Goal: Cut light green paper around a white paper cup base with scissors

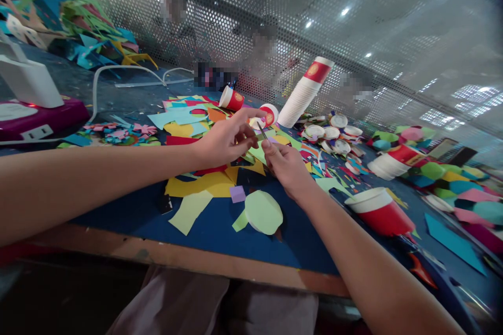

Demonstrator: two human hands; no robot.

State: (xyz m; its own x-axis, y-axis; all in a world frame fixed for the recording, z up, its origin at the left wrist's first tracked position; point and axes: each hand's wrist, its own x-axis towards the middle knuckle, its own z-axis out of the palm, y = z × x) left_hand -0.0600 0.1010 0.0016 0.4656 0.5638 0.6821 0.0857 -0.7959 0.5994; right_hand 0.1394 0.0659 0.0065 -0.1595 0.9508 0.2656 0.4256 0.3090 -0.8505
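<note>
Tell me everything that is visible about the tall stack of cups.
The tall stack of cups looks like paper. The top cup shows a red side, gold emblem and white end; below are many close white rims, so they seem nested upside down. It slants rightward in view on the blue table, beyond the right hand, untouched.

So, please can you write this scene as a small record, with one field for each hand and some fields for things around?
right hand: grips a thin tool
left hand: fingers bent near the tool; grip unclear
near edge: pale green round piece, small purple square
beyond hands: tall cup stack
far left: white adapter on purple box
right side: red and white cup
</note>
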